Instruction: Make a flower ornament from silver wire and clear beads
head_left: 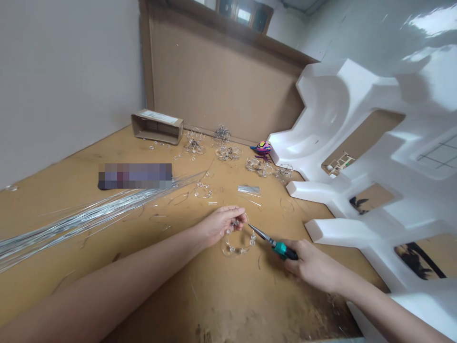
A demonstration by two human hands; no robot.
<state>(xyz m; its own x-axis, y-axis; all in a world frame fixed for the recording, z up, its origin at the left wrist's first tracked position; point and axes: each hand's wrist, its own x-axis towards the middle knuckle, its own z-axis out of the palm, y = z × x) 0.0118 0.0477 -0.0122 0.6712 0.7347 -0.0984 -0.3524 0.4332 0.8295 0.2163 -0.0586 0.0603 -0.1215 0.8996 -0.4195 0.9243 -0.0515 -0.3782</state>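
Between the fingers of my left hand point(223, 226) is pinched a thin wire ring strung with clear beads point(242, 250), which hangs just above the table. My right hand point(310, 264) is wrapped round long-nose pliers point(280, 248) with green and black handles. The pliers' narrow tips reach the wire close to my left fingertips; whether the jaws grip it is too small to tell. Beyond my left hand, another bit of beaded wire point(203, 192) lies on the table, with a small stack of short straight wires point(249, 189) to its right.
A bundle of long silvery wires point(117, 209) runs across the left. Behind stand an open cardboard box point(157, 136), coiled beaded wire pieces point(228, 152) and a colourful object point(263, 147). White moulded foam point(332, 186) borders the right; a cardboard panel point(221, 71) rises at the back.
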